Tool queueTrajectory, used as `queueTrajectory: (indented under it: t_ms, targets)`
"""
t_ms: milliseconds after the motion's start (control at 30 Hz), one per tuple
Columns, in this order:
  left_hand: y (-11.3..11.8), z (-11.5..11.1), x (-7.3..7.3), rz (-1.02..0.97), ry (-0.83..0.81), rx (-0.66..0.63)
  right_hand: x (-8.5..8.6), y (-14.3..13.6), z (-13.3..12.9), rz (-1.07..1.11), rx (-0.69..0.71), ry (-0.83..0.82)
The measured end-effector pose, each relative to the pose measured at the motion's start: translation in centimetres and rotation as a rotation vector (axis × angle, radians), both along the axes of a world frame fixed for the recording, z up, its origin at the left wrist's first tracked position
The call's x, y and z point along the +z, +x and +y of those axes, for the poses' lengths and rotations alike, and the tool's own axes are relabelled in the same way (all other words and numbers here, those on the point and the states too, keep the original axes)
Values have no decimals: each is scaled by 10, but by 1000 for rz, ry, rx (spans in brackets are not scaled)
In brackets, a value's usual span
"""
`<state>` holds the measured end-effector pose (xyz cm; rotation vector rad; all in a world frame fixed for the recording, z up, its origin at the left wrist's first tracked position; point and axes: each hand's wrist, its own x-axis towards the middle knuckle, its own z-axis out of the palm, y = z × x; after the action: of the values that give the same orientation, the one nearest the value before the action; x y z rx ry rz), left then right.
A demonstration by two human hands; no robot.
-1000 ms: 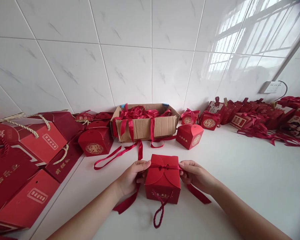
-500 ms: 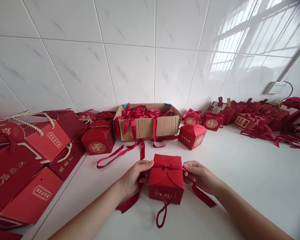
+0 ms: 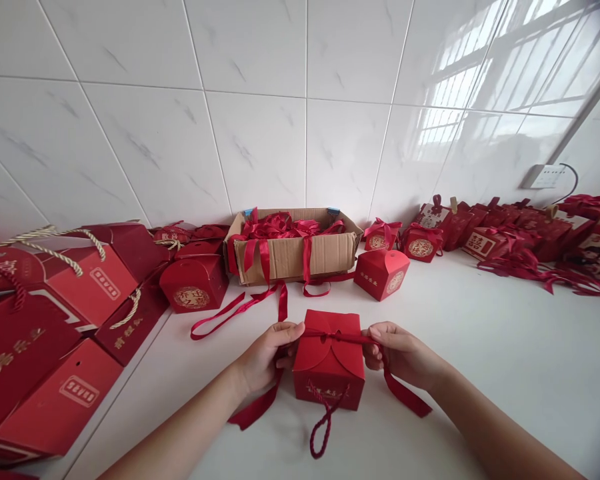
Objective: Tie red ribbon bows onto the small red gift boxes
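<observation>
A red gift box [image 3: 329, 360] with a twisted cord loop at its front stands on the white table. A red ribbon [image 3: 350, 338] lies across its top, crossed near the middle where the curved flaps meet. At the box's left side, my left hand [image 3: 274, 350] pinches one part of the ribbon, and a tail hangs below it. My right hand [image 3: 397, 350] pinches the ribbon at the right side, with its other tail trailing on the table. Some fingers of both hands are partly hidden.
Behind the gift box is a cardboard box [image 3: 290, 259] of red ribbons, some draped over its front. Small red boxes [image 3: 383, 273] flank it. Larger red boxes [image 3: 35, 340] crowd the left, and several decorated boxes [image 3: 485, 243] line the wall at right.
My right hand has shifted its fingers slightly along the ribbon. The whole view has moved a little, and the gift box appears slightly further left. Both hands keep their hold.
</observation>
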<state>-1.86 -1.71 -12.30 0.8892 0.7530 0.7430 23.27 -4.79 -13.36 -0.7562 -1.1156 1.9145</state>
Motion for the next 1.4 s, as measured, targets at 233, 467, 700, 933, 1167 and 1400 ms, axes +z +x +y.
queueTrajectory:
  t_ms: [233,467,700,933,1167,1400]
  targets:
    - [1,0,1,0,6,-2,-3,-1,2,61,-9,6]
    - [1,2,1,8,28,-9,-9,5,7,37,49,66]
    - [1,2,-3,-3,101,-21,0,4,0,-94,-49,152]
    - [3,-2,0,141,294,-39,16,-6,-7,-99,-250,288]
    - [17,-18,6,309,429,-3,26,-7,-13,17,-288,376]
    - [23,-24,8,322,429,-9,28,-13,-18,-36,-384,414]
